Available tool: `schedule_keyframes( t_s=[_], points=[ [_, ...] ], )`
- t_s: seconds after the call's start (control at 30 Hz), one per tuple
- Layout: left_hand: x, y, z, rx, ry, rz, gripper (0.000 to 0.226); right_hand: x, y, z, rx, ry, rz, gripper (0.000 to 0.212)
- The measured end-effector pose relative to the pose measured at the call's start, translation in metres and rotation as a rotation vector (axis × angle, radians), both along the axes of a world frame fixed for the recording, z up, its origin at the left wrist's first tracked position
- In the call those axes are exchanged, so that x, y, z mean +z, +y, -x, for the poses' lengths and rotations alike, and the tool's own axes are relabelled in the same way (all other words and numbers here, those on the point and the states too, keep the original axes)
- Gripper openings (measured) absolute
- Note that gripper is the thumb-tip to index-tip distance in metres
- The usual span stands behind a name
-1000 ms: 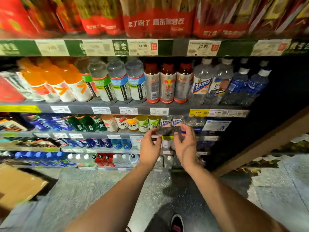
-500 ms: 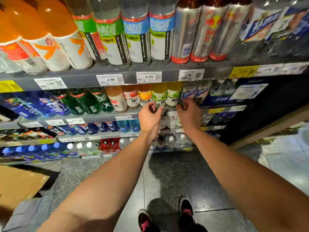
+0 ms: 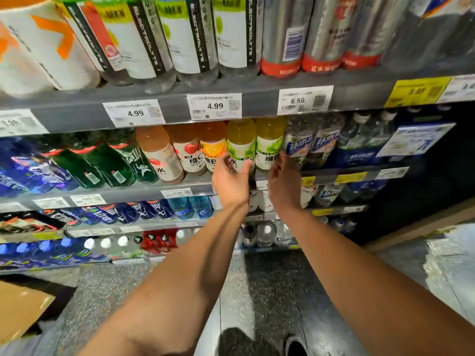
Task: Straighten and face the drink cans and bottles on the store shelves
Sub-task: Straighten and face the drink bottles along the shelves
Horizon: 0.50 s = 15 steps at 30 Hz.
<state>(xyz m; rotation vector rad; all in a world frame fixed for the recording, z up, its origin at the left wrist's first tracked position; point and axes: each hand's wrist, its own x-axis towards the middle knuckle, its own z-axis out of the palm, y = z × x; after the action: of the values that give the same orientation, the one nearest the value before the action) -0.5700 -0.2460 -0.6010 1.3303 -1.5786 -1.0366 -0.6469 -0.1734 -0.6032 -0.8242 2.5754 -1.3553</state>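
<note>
A row of vitamin-water bottles stands on the second shelf (image 3: pixel 180 187): peach, apple and orange ones (image 3: pixel 213 147), then two lime-yellow ones. My left hand (image 3: pixel 231 182) cups the foot of the left lime bottle (image 3: pixel 241 140), thumb on its left side and fingers on its right. My right hand (image 3: pixel 284 187) is raised beside it, fingertips against the lower right of the second lime bottle (image 3: pixel 270 140), next to clear bottles with blue labels (image 3: pixel 299 140). Whether the right hand grips is hidden by its back.
Above, the upper shelf (image 3: pixel 257 104) carries tall electrolyte bottles (image 3: pixel 185 34) and silver-red bottles (image 3: pixel 285 39) behind price tags. Green bottles (image 3: pixel 102 160) lean at the left. Lower shelves hold more drinks. A cardboard box (image 3: pixel 20 309) lies on the floor at left.
The view has closed in on the shelf and both hands have risen from the shelf edge to the lime bottles. My left hand now wraps the foot of one.
</note>
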Motion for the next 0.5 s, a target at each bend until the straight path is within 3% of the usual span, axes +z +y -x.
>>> schedule_keyframes(
  t_s=[0.23, 0.37, 0.5],
  points=[
    [-0.012, 0.001, 0.008, 0.027, 0.018, 0.049, 0.055, -0.015, -0.013, -0.005, -0.041, 0.045, 0.162, 0.038],
    [-0.005, 0.005, 0.014, 0.078, 0.097, 0.005, 0.046, -0.015, -0.013, -0.008, -0.038, 0.023, 0.170, 0.045],
    [-0.007, 0.003, 0.015, 0.063, 0.062, 0.011, 0.045, -0.015, -0.009, -0.004, 0.004, 0.043, 0.138, 0.041]
  ],
)
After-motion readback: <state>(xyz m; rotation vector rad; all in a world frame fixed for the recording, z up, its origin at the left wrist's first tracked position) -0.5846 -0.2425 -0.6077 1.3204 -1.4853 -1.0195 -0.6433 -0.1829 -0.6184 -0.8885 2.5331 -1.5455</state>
